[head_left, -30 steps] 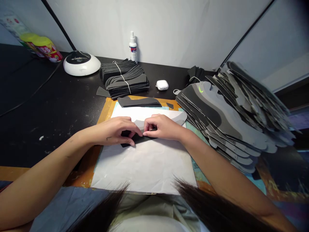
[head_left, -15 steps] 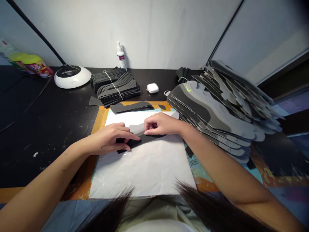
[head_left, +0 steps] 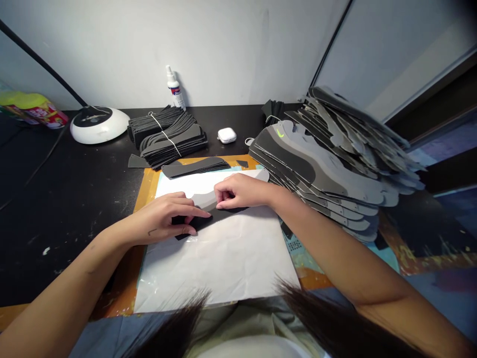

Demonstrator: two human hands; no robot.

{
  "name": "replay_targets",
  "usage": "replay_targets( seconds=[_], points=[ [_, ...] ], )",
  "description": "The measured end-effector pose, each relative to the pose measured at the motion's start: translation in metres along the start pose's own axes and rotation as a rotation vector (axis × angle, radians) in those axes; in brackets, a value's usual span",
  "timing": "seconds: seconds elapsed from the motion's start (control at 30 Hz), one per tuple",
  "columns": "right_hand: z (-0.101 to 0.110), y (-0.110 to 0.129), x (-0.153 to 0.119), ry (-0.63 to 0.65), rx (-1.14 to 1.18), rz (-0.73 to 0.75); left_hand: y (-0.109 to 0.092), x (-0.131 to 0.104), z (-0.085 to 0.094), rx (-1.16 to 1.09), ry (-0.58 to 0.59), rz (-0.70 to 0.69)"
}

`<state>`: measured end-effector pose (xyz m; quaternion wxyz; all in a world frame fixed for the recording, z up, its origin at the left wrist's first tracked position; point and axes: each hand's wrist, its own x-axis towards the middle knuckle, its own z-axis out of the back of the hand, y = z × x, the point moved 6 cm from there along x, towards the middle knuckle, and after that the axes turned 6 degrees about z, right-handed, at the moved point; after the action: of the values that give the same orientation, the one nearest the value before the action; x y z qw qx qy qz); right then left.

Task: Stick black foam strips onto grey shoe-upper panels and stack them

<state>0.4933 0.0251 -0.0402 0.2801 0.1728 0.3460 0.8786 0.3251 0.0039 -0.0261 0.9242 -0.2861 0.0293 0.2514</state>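
Observation:
A grey shoe upper piece (head_left: 204, 200) with a dark lower band (head_left: 208, 223) lies on a white paper sheet (head_left: 223, 258). My left hand (head_left: 169, 216) rests over its left end, index finger stretched along the dark band and thumb apart at the lower edge. Nearer the middle, my right hand (head_left: 240, 191) has its fingers curled in, with thumb and fingertips pressed together at the band's upper edge. Beneath those fingers the exact grip is partly hidden. Just behind the paper lies a small stack of dark curved strips (head_left: 196, 166).
Stacked grey shoe uppers (head_left: 316, 164) stand close to my right forearm. At the back left are a tied bundle of dark pieces (head_left: 171, 136) and a white lamp base (head_left: 99, 127). A spray bottle (head_left: 176, 92) and a small white case (head_left: 226, 135) stand near the wall.
The whole view has shifted slightly, so things appear further left. Both hands keep nearly the same place on the shoe upper piece.

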Motion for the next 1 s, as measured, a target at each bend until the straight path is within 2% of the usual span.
replay_targets(
  seconds=[0.27, 0.67, 1.0],
  points=[
    [0.0002, 0.0006, 0.0009, 0.004, -0.046, 0.019, 0.0058, -0.0024, -0.0021, -0.008, -0.082, -0.039],
    [0.001, 0.0013, 0.0002, 0.0, -0.038, 0.008, 0.006, -0.0035, -0.0018, -0.003, -0.07, -0.011],
    [0.0058, -0.0083, -0.0034, 0.026, 0.073, -0.037, 0.0084, -0.002, -0.0022, -0.038, -0.07, -0.011]
  ],
)
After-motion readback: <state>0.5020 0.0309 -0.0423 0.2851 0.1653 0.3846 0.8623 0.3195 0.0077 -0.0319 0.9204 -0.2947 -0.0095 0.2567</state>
